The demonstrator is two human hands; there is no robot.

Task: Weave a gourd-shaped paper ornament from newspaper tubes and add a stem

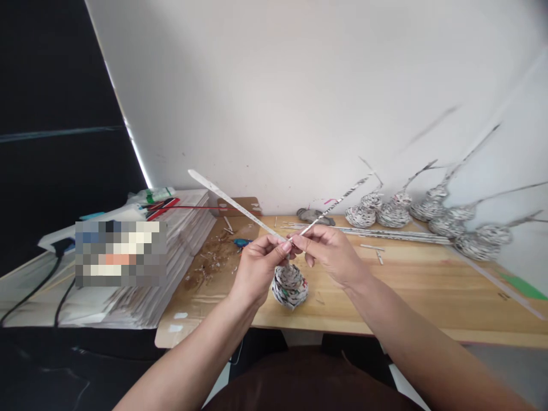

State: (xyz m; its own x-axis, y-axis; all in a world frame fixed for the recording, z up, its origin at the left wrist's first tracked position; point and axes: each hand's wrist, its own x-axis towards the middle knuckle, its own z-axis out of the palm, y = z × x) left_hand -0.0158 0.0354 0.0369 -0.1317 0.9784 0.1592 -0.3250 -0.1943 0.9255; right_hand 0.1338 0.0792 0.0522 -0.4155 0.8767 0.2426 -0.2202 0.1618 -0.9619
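Between my hands, a small gourd-shaped piece woven from newspaper (290,285) hangs just below my fingertips, above the near part of the table. Two rolled paper strands rise from its top and spread apart in a V. My left hand (262,265) pinches the strands where they meet, and a pale flattened paper strip (229,200) slants up to the left from there. With thumb and fingers together, my right hand (327,251) grips the base of a printed rolled paper tube (338,202) slanting up to the right. The exact crossing is partly hidden by my fingers.
Several finished woven gourds (394,214) stand at the back right by the wall. Long paper tubes (394,234) lie in front of them. A tall paper stack (184,251) is at the left, beside cardboard (214,285) with scraps. A grey cloth (314,217) lies behind.
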